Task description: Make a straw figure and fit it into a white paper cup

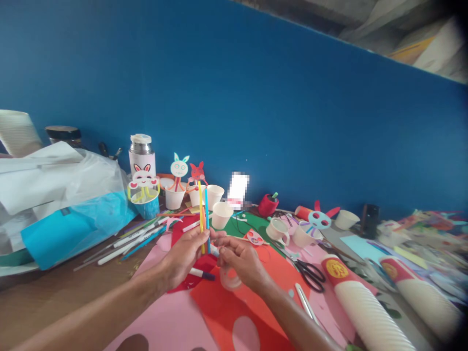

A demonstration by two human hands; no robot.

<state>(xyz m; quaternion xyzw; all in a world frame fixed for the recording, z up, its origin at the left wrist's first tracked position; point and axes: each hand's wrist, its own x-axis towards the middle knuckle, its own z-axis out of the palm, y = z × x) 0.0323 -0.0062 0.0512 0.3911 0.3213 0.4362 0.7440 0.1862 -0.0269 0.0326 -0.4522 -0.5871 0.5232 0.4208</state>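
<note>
My left hand [187, 254] is closed around thin strips held upright, a yellow strip [200, 202] and a blue strip [206, 207], with some orange between them. Close beside it, my right hand [241, 259] has its fingers pinched together near the lower part of the strips. Whatever lies between those fingertips is too small to make out. Under the right hand a clear tape roll [231, 280] rests on the red paper [215, 312]. A white marker with a dark cap [203, 274] lies below my left hand.
Paper cups with rabbit figures [179, 170] line the back along the blue wall. Black-handled scissors [310, 275], a white cutter [306, 302] and stacked paper cups [369, 312] lie at the right. Markers [127, 243] and a plastic bag [87, 175] are at the left.
</note>
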